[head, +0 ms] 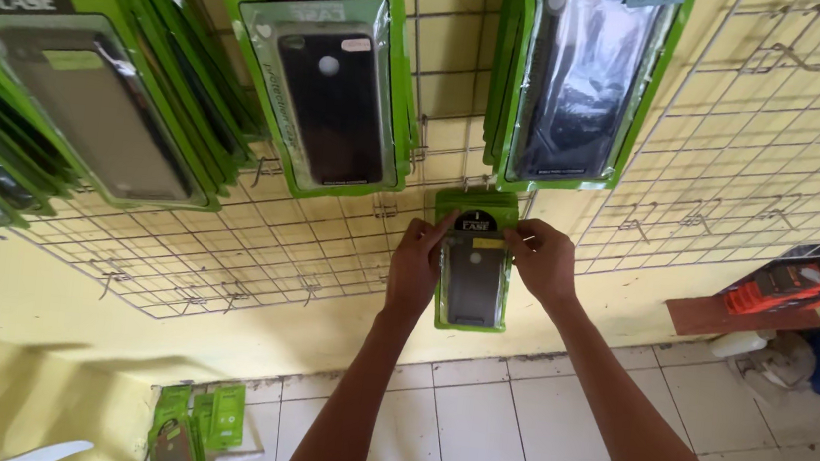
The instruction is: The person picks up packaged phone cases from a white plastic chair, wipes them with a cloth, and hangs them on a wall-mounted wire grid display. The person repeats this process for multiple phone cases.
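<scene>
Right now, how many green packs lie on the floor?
2 show clearly: one phone case pack holding a case, and one green pack right of it, both by the wall at lower left. More may be hidden behind them.

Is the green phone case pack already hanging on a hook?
Cannot tell: both hands hold the pack upright against the wire rack, covering its top.

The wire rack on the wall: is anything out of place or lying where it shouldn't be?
Yes. A few green phone-case packs lie on the tiled floor by the wall instead of hanging on the wire rack. Both the left hand and right hand hold another green pack against the rack's lower edge.
</scene>
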